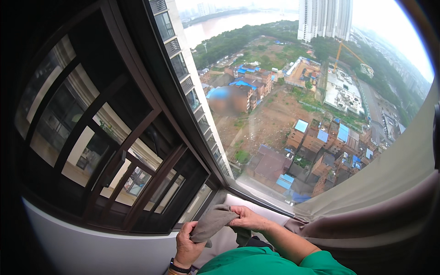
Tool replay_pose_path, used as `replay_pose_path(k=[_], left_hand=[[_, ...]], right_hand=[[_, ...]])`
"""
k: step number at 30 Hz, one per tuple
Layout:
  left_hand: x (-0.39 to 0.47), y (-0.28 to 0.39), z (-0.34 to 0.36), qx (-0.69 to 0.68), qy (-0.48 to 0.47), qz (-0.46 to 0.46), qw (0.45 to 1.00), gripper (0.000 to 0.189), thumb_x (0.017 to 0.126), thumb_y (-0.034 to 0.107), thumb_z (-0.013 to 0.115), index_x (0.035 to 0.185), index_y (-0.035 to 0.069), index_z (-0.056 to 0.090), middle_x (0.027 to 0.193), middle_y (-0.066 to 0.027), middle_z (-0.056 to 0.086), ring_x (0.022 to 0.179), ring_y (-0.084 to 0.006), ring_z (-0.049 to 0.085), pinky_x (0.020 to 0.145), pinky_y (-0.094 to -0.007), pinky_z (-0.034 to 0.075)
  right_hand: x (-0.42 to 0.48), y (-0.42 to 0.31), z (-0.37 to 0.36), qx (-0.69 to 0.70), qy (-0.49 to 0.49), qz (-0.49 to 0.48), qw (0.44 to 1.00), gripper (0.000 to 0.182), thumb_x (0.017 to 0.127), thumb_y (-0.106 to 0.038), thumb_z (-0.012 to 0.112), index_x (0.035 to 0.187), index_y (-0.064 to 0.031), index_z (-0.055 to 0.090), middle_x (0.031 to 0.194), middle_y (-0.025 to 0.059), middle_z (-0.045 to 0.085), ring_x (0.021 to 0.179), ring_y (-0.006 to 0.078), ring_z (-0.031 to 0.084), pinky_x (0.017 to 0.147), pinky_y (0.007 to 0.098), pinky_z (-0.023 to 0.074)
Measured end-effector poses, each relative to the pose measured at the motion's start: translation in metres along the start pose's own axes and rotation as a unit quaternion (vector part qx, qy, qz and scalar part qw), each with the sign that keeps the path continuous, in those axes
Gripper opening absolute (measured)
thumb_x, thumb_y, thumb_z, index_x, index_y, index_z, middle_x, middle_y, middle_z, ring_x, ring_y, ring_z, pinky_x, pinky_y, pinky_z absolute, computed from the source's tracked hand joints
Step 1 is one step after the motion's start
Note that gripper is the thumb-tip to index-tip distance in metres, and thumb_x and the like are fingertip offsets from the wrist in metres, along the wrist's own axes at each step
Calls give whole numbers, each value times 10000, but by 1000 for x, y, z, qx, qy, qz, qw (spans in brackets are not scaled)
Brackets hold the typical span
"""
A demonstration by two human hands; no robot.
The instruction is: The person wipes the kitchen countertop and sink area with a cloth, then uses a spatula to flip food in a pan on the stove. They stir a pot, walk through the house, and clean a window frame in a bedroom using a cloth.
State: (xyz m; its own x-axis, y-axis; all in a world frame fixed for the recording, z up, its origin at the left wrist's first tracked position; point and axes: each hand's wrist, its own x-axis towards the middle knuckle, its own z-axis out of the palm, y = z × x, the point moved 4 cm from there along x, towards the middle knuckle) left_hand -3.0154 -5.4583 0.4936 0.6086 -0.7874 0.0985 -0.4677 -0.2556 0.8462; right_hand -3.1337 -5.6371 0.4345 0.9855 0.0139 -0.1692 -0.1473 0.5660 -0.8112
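A grey-brown cloth is stretched between my two hands, low in the view in front of my body. My left hand, with a dark wristband below it, grips the cloth's left end. At the other end, the fingers of my right hand pinch the folded upper edge. Part of the cloth hangs down beneath the right hand. Behind it lies a pale padded cushion along the foot of the window. Most of the fingertips are hidden by the fabric.
A large window pane rises ahead, with buildings and bare ground far below. Dark-framed window panels with a handle stand on the left above a white wall. Curtains hang on the right.
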Motion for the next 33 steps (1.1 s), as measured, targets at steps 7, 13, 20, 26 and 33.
replay_pose_path(k=[7,13,20,26,33], left_hand=[[-18,-6,26,-435,-173,-182,865,901,708,235,890,1397,36,343,1351,-121,482,1138,-165,544,1011,-328,425],[-6,-23,25,-251,-152,-120,949,663,754,218,869,1316,42,564,1206,-46,625,1117,-125,559,1026,-309,409],[-2,4,9,-33,-28,-36,998,261,854,199,778,1034,29,695,849,-24,644,719,-130,581,673,-264,477],[-2,23,-3,52,37,40,997,204,837,144,787,962,21,682,876,-13,613,750,-131,552,685,-266,453],[-15,4,26,-283,-75,-214,932,321,859,54,749,1123,24,570,1055,-48,663,938,-96,621,854,-251,510]], right_hand=[[-3,-33,30,17,-138,-59,989,617,869,-155,741,1406,-33,463,1243,11,605,1113,76,551,971,261,454],[2,-50,45,-210,-111,-100,966,439,808,-107,642,1234,-24,573,947,28,630,867,103,557,788,276,488],[-8,-66,23,-336,33,-163,927,375,760,-86,687,1107,-5,570,838,136,611,761,188,590,717,328,501],[-13,-60,18,-360,16,-172,917,416,762,-76,674,1149,20,555,1025,161,604,934,275,611,820,364,504],[-11,-55,23,-347,63,-210,912,405,752,-25,659,1149,-45,583,1082,113,517,965,271,557,837,363,472]])
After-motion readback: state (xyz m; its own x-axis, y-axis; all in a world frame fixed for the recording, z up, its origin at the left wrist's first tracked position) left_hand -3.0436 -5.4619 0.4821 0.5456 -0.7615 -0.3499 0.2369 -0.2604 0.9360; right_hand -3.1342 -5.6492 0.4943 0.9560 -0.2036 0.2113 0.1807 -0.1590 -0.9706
